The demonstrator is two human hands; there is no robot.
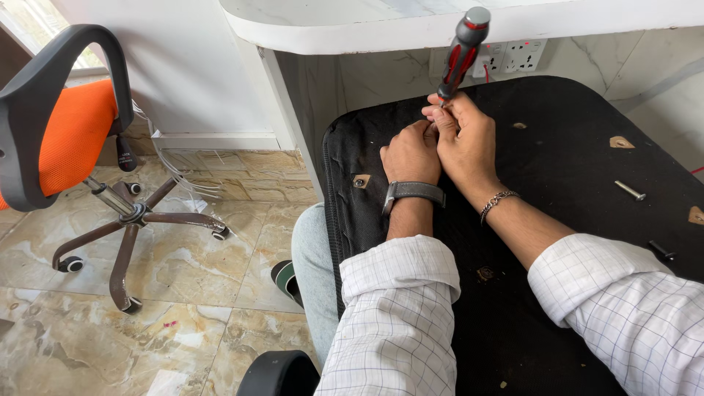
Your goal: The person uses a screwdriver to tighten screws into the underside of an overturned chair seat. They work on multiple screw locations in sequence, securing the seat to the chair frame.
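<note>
A black fabric-covered chair seat [565,161] lies upside down across my lap. My right hand [464,139] grips a red and black screwdriver [461,53] that stands nearly upright, its tip hidden behind my fingers. My left hand [411,152], with a grey watch on the wrist, is closed beside the right one, pressed against it at the screwdriver's lower end. What the left fingers pinch is hidden. A silver bolt [630,191] lies loose on the seat to the right, and a dark bolt [661,251] lies nearer my right sleeve.
An orange and black office chair [66,139] on castors stands on the marble floor at left. A white counter [440,22] overhangs ahead, with wall sockets [513,55] beneath it. Mounting holes [361,181] show in the seat's underside.
</note>
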